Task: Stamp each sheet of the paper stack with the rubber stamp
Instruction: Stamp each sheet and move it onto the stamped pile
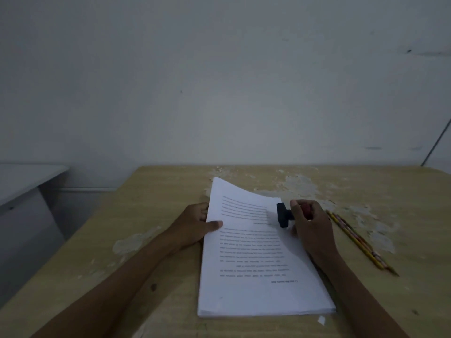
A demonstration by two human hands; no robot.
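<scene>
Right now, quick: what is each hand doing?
Left hand: pinches the left edge of the top sheet.
Right hand: grips the stamp, held sideways over the paper.

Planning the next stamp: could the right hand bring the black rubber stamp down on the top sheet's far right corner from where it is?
Probably yes. The right hand grips the black rubber stamp just over that corner of the white paper stack, nothing lies between, and the left hand holds the opposite edge.
</scene>
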